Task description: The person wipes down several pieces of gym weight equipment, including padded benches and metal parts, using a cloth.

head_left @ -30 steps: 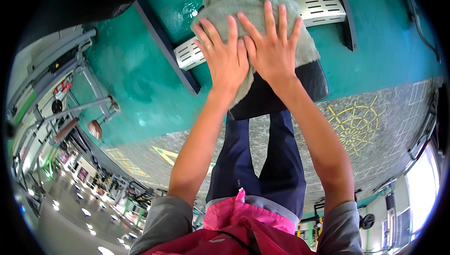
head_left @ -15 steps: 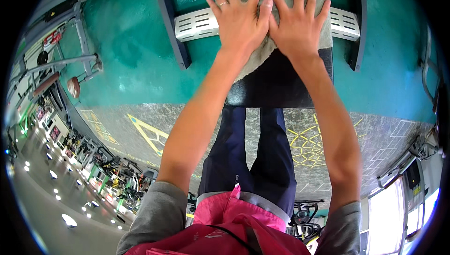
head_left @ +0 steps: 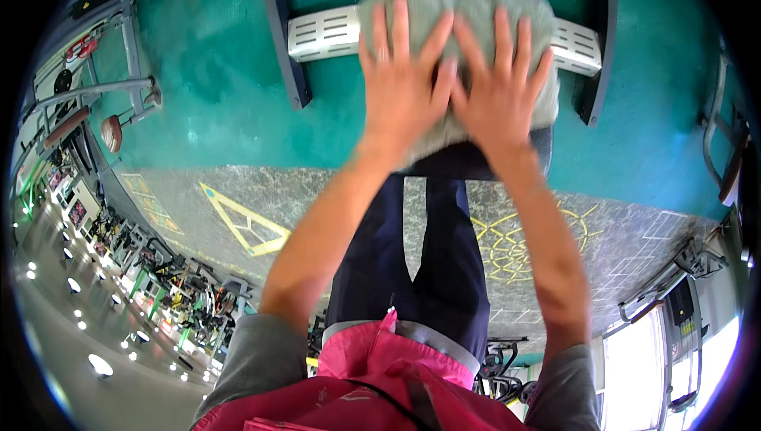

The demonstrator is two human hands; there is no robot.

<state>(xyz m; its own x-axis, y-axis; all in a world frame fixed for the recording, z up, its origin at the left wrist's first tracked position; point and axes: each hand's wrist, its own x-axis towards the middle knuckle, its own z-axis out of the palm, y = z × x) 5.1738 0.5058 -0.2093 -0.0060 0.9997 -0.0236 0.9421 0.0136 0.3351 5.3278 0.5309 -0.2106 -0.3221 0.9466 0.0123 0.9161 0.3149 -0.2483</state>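
Gym — steel exercise machine (head_left: pixel 131 51) at left, black padded bench (head_left: pixel 456 163) — yellow-marked grey floor (head_left: pixel 178 193).

the left arm (head_left: pixel 315 245) and the right arm (head_left: pixel 556 253) stretch forward, slanting in toward each other. the left hand (head_left: pixel 403 98) and the right hand (head_left: pixel 499 102) lie flat side by side, backs up, fingers spread and pointing away. the thumbs and pointer fingertips come close together in the middle. the wrists sit by the near left and near right corners of the bench (head_left: pixel 456 163).
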